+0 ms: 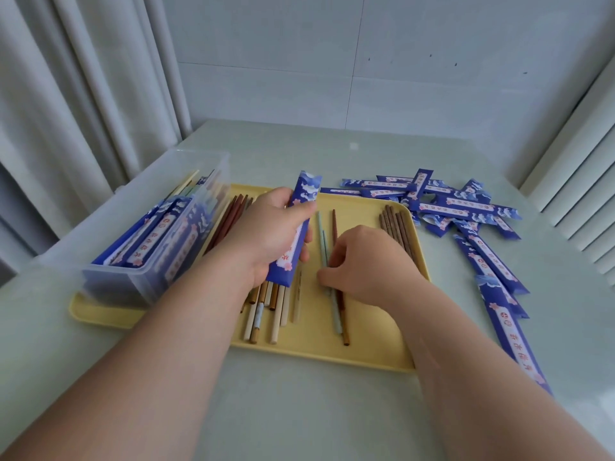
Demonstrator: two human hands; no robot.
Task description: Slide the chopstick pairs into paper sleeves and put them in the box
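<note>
My left hand (266,234) grips a blue patterned paper sleeve (301,207) above the yellow tray (319,351). My right hand (362,261) pinches a pale green chopstick pair (322,237) that lies on the tray beside a dark brown chopstick (334,221). Beige and tan chopsticks (266,314) lie under my left wrist. Reddish ones (229,217) sit at the tray's back left, dark brown ones (396,224) at its back right. A clear plastic box (139,277) on the tray's left end holds several sleeved pairs.
A loose heap of blue sleeves (442,201) lies on the pale table right of the tray, and more sleeves (499,287) trail toward the front right. Curtains hang at the left, a wall stands behind, and slats run along the right.
</note>
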